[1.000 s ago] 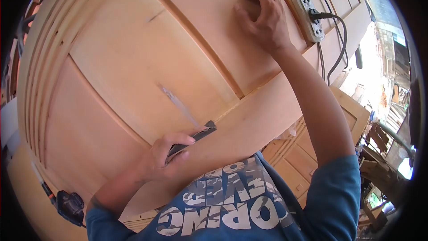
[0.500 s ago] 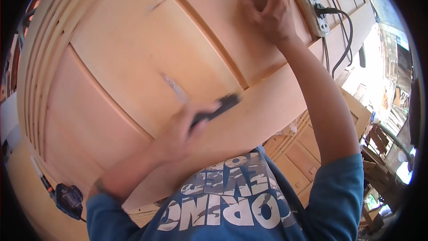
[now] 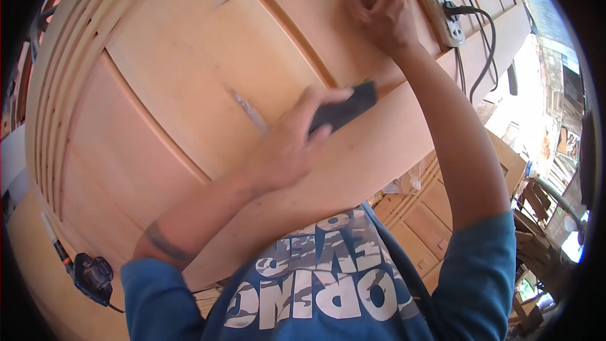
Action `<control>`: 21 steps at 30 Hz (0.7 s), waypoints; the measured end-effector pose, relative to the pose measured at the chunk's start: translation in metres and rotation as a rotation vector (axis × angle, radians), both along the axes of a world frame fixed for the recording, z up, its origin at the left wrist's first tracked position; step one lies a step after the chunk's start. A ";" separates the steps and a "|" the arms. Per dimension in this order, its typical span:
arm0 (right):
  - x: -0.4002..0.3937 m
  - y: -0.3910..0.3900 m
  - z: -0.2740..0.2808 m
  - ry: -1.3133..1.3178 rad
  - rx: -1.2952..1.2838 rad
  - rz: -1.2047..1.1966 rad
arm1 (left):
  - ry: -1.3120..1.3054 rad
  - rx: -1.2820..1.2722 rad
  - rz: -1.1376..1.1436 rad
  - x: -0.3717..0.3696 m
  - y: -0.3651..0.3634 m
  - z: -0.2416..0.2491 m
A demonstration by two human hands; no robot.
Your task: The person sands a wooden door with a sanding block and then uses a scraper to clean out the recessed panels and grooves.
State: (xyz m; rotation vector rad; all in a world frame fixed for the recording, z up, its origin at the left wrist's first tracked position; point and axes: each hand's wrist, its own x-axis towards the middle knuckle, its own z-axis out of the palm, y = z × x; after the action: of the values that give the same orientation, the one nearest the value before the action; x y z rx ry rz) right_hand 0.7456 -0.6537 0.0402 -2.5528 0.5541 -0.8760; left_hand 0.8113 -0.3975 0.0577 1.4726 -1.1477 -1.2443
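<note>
My left hand [image 3: 290, 142] is closed on a dark, flat rectangular block, seemingly a sanding block [image 3: 344, 108]. The block lies against the pale wooden door [image 3: 189, 57], where the frame strip nearest me meets a raised moulding. Farther up, my right hand [image 3: 382, 9] rests on a door panel with loosely curled fingers. A gap shows between its thumb and fingers, with nothing visible in it. A whitish patch [image 3: 249, 112] marks the panel left of the block.
A white power strip [image 3: 443, 12] with a black plug and cable lies on the wood beside my right hand. At the lower left is a dark blue power tool [image 3: 93, 276]. More panelled wood [image 3: 426, 224] stands below the door's edge, with scrap wood [image 3: 540, 227] at the right.
My left hand has slid the block up and to the right along the door's near frame strip. My right hand stays nearly where it was.
</note>
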 end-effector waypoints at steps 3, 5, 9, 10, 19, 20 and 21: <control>-0.003 -0.001 -0.007 0.067 -0.053 -0.044 | 0.042 -0.053 0.024 0.000 -0.007 -0.001; -0.003 0.000 -0.013 0.103 -0.048 -0.067 | -0.021 -0.014 0.011 0.015 0.042 -0.001; 0.001 -0.002 -0.001 0.024 -0.016 -0.039 | 0.032 0.202 0.013 0.027 0.069 0.008; 0.002 0.003 0.001 -0.021 -0.004 -0.004 | -0.049 0.150 -0.008 0.022 0.063 0.010; -0.002 -0.004 -0.002 0.018 0.005 0.029 | 0.130 0.214 0.039 0.023 0.076 0.007; -0.003 -0.004 -0.004 0.019 0.000 0.017 | 0.266 0.405 0.084 0.027 0.093 0.011; -0.003 -0.003 -0.005 0.021 -0.009 0.007 | 0.167 0.315 0.044 0.027 0.087 0.009</control>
State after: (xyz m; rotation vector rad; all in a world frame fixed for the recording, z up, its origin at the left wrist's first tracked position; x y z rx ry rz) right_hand 0.7427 -0.6571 0.0353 -2.5728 0.5487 -0.8522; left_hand 0.8383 -0.3107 0.0671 1.5765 -0.8319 -1.5385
